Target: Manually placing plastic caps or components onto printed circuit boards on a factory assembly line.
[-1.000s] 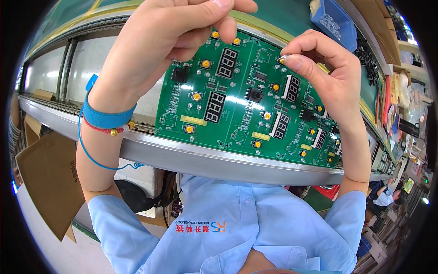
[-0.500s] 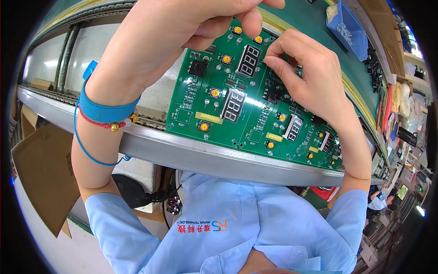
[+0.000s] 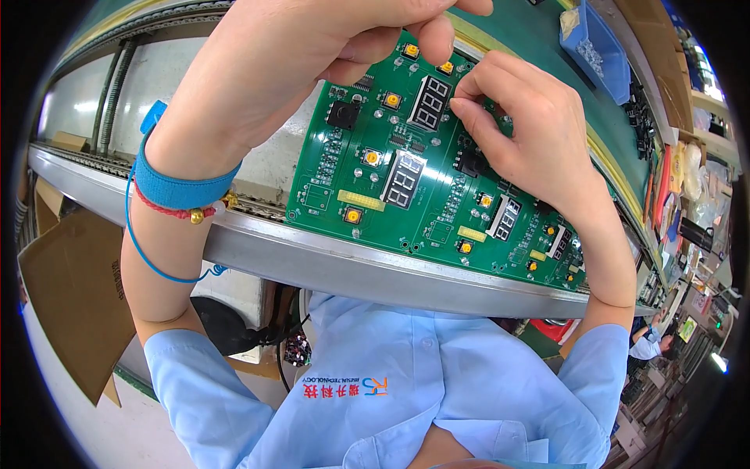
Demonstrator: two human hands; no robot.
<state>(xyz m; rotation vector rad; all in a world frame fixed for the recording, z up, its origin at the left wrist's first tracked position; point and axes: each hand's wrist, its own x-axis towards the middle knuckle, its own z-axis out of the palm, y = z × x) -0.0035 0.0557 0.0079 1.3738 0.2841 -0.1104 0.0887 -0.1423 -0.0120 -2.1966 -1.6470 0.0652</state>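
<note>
A green circuit board panel (image 3: 414, 227) lies on the metal rail (image 3: 391, 270) in front of me. It carries several white-framed digit displays (image 3: 405, 181), yellow push buttons (image 3: 372, 158), small clear LEDs and black square parts (image 3: 342, 115). Over the far left part of the board, my left hand (image 3: 383, 35) hovers with curled fingers; the top edge cuts off some of it, and anything in it is hidden. My right hand (image 3: 527, 117) is closed in a pinch, thumb and forefinger meeting beside the upper display (image 3: 429, 103). Whatever it pinches is too small to make out.
A blue bin (image 3: 595, 55) of small clear parts stands on the green surface at far right, near a pile of black components (image 3: 639, 125). A blue strap (image 3: 187, 176) with a coiled cord circles my left wrist. Cardboard (image 3: 74, 301) sits at lower left. Another person is at far right.
The board panel has shifted very slightly to the right beneath my hands. Both hands keep nearly the same place and pose.
</note>
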